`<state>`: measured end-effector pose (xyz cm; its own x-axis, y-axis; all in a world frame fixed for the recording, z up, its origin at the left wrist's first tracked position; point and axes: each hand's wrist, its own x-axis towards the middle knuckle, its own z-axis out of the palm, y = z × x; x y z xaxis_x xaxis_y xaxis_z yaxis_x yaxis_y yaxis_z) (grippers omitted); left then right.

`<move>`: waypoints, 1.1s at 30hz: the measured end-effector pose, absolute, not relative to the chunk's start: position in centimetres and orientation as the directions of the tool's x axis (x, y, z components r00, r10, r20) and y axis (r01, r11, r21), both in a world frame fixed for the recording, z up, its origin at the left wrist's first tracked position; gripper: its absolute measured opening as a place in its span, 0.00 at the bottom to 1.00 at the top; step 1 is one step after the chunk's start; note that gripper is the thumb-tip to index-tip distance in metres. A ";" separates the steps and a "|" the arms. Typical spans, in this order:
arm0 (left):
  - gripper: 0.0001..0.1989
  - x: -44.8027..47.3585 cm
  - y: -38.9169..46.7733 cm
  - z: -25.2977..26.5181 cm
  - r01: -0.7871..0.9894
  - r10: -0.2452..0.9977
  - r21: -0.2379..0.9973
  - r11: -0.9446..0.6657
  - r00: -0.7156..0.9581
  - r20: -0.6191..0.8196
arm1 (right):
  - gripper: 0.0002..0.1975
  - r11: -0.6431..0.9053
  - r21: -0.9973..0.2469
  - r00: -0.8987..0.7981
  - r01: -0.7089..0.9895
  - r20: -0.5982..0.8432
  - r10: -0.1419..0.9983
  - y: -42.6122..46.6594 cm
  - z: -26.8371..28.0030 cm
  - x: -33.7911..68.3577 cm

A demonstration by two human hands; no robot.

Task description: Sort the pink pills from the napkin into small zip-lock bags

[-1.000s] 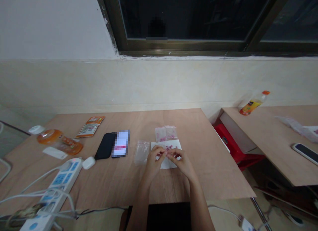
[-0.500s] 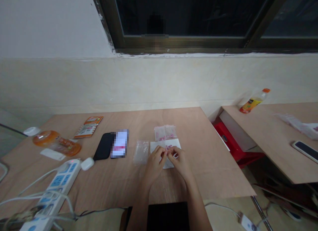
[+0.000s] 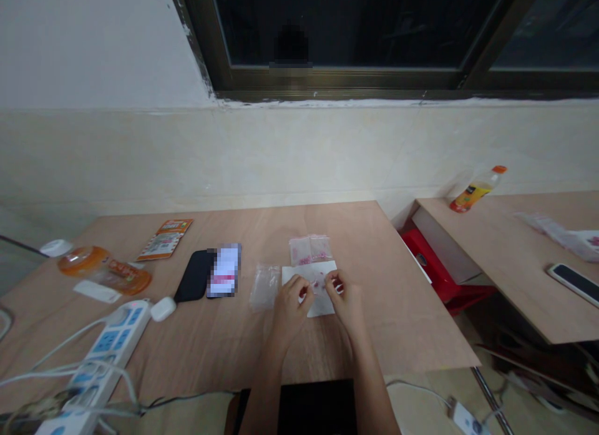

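Note:
Over a white sheet of paper (image 3: 322, 307) on the table, both hands work close together. The fingers of my left hand (image 3: 292, 304) are pinched at the paper's left part; whatever is between them is too small to make out. My right hand (image 3: 346, 298) is also pinched, above the right part of the paper, its fingertips hiding what they may hold. Small pink-red pieces (image 3: 319, 283) lie on the paper between the hands. Just beyond the paper are clear small bags (image 3: 309, 250) with pink-red bits inside. Left of my left hand lies a clear plastic bag (image 3: 265, 288).
Farther left are a lit phone (image 3: 224, 269), a black case (image 3: 195, 276), an orange packet (image 3: 165, 239), a lying orange bottle (image 3: 105, 271) and a power strip (image 3: 110, 344) with cables. Another table (image 3: 519, 248) at right bears a drink bottle (image 3: 477, 190).
My two hands were touching at the fingertips; now they are apart, with my right hand shifted right. More of the paper and the small pieces shows between them.

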<state>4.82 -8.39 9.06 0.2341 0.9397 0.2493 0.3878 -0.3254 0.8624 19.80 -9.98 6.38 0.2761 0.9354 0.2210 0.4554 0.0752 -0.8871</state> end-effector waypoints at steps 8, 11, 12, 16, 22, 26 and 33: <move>0.07 4.8 -8.0 8.6 0.435 0.938 0.832 -0.344 0.192 0.288 | 0.10 0.256 -0.871 0.062 0.420 0.309 0.949 -10.5 8.5 19.2; 0.07 4.7 -8.1 8.8 0.504 0.922 0.772 -0.387 0.225 0.315 | 0.13 0.214 -0.858 0.052 0.467 0.268 0.962 -10.6 8.8 19.1; 0.07 4.7 -8.2 9.0 0.524 0.913 0.747 -0.408 0.253 0.321 | 0.15 0.203 -0.856 0.039 0.475 0.251 0.967 -10.6 8.8 19.1; 0.08 5.0 -8.8 9.5 0.523 0.869 0.699 -0.487 0.369 0.329 | 0.17 0.213 -0.886 -0.044 0.411 0.215 0.976 -10.6 8.9 18.8; 0.07 5.5 -9.0 9.4 0.465 0.890 0.766 -0.444 0.325 0.318 | 0.19 0.151 -0.976 0.210 0.160 0.183 0.960 -10.0 8.3 18.4; 0.08 4.7 -8.0 8.4 0.372 0.967 0.894 -0.250 0.047 0.251 | 0.22 0.105 -0.994 0.360 -0.007 0.095 0.928 -9.5 7.5 18.7; 0.14 3.6 -6.9 7.7 0.066 0.985 0.998 0.016 0.169 -0.027 | 0.29 0.004 -0.956 0.441 -0.293 -0.131 0.888 -8.9 5.8 18.9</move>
